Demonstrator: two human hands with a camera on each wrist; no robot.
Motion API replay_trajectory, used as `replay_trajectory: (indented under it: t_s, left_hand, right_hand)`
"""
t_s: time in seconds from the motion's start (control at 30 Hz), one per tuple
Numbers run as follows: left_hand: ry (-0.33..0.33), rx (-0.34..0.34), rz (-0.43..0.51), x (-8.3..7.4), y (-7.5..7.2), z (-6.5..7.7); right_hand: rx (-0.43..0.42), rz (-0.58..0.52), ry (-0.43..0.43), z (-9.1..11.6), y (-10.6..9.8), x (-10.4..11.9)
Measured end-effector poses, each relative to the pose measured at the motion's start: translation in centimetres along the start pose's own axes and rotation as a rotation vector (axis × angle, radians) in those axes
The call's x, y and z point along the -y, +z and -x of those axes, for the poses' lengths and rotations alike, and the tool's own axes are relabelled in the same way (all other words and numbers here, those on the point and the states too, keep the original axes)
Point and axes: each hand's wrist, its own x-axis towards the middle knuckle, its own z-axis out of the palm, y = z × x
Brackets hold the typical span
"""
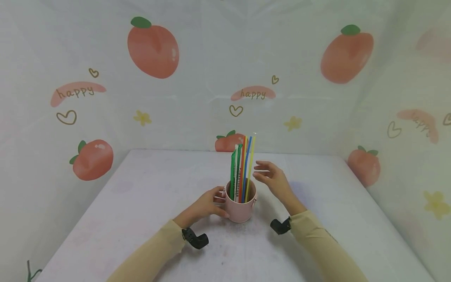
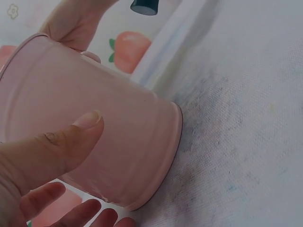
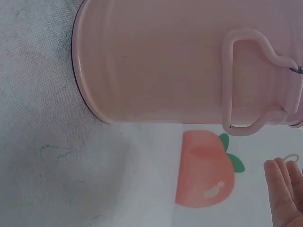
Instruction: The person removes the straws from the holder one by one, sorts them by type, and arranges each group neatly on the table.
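A pink pail with small side handles stands upright on the white table. Several long thin sticks rise out of it, coloured red, blue and yellow, beside green and white printed wrappers. My left hand is at the pail's left side, fingers relaxed and spread. In the left wrist view its thumb overlaps the pail's wall, with the other fingertips right at the side. My right hand hangs in the air right of the sticks, fingers loosely extended and holding nothing. The right wrist view shows the pail's handle close up.
The white table spreads around the pail. Behind it hangs a white curtain printed with peaches, hearts and the word happy. Black wrist cameras are strapped near both sleeves. A thin dark green object shows at the lower left corner.
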Motion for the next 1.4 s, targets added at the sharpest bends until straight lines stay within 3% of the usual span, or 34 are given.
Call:
replay_trajectory:
  t_s: [0.33, 0.53, 1.13, 1.4]
  left_hand:
    - [-0.021, 0.004, -0.019, -0.3, 0.4, 0.1]
    - [-0.022, 0.006, -0.014, -0.3, 0.5, 0.1]
    - [-0.044, -0.002, -0.026, 0.0, 0.9, -0.3]
    - [-0.008, 0.014, -0.046, 0.6, 1.1, -0.5]
  right_hand:
    - [0.003, -0.011, 0.047, -0.3, 0.5, -0.2]
    - [0.018, 0.010, 0.047, -0.1, 0.7, 0.6]
    - [0.004, 0.042, 0.063, -0.4, 1.3, 0.0]
    - [0.003, 0.044, 0.058, -0.5, 1.3, -0.2]
